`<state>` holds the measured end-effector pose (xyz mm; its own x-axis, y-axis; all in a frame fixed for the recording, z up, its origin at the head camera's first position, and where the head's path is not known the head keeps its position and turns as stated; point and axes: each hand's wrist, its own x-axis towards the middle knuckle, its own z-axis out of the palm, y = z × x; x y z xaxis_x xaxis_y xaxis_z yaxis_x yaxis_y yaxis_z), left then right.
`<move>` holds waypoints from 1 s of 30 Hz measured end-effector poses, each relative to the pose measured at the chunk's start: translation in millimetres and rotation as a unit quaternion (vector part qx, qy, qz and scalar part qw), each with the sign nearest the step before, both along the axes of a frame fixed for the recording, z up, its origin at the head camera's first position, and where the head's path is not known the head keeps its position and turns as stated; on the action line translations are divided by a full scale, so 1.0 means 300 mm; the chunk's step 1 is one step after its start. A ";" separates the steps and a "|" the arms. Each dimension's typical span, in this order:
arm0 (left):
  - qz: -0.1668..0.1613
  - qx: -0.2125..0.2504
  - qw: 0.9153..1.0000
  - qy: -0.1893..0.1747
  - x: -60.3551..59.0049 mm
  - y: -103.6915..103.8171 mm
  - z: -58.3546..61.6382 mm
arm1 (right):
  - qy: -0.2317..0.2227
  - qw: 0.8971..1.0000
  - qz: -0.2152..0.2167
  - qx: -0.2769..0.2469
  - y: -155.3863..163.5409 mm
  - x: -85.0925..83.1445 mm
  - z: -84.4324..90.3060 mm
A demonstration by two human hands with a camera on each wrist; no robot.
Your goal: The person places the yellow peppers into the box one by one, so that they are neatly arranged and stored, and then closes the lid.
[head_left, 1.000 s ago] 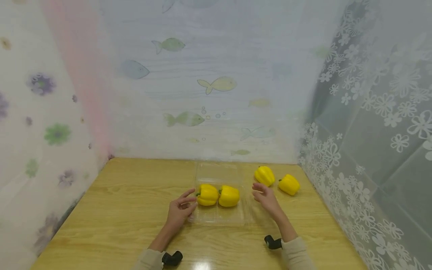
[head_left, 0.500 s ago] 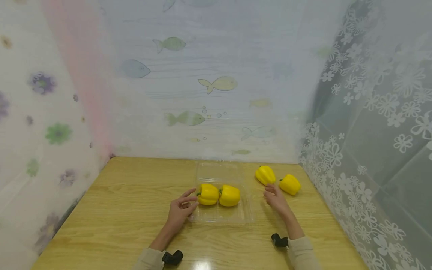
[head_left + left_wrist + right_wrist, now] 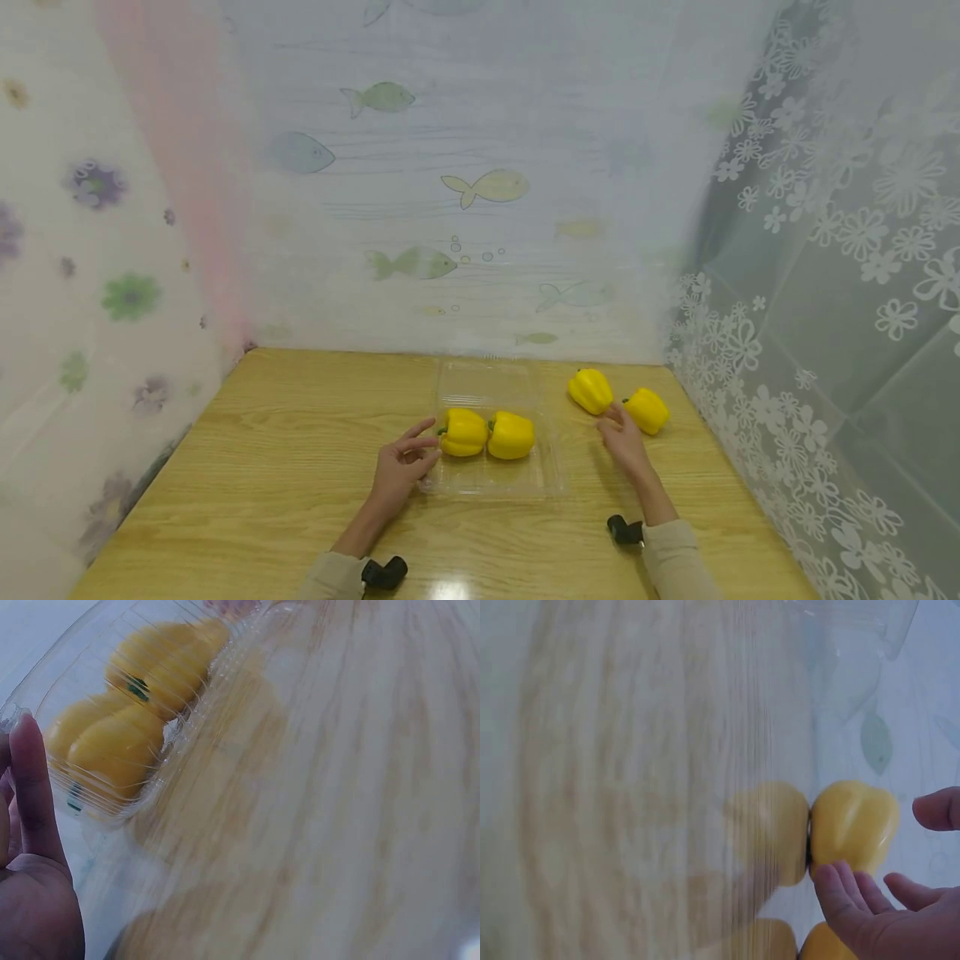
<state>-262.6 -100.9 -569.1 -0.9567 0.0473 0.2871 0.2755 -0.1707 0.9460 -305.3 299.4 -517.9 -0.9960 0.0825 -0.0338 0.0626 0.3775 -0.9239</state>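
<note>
Two yellow bell peppers, the left one and the right one, lie side by side in an open clear plastic container. My left hand is at the container's left edge; its thumb is against the clear rim in the left wrist view. The other fingers are partly cut off there. Farther right, two more bell peppers, one at the back and one at the right, rest on the table. My right hand is in front of them, fingers extended and thumb apart, holding neither.
The container's clear lid lies folded back toward the fish-print curtain. A wooden table spans the space. Flowered curtains hang at the left and right. Black wrist mounts show at both sleeves.
My right hand has moved right, from beside the container to in front of the two loose bell peppers. My left hand has stayed at the container's edge.
</note>
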 end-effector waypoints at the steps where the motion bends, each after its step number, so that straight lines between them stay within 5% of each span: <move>1: 0.001 0.000 1.000 0.003 0.000 0.001 0.000 | 0.000 1.000 -0.006 0.003 0.002 -0.003 0.000; 11: -0.006 0.012 1.000 0.009 -0.003 0.002 -0.004 | 0.015 0.999 -0.039 0.026 0.025 -0.049 0.002; 30: -0.025 0.005 1.000 -0.013 -0.002 -0.011 0.004 | 0.049 0.998 -0.035 0.030 0.000 -0.176 -0.022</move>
<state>-263.1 -104.1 -567.9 -0.9603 0.0930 0.2630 0.2417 -0.1928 0.9510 -358.0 299.3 -524.7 -0.9861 0.1506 0.0702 0.0013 0.4296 -0.9030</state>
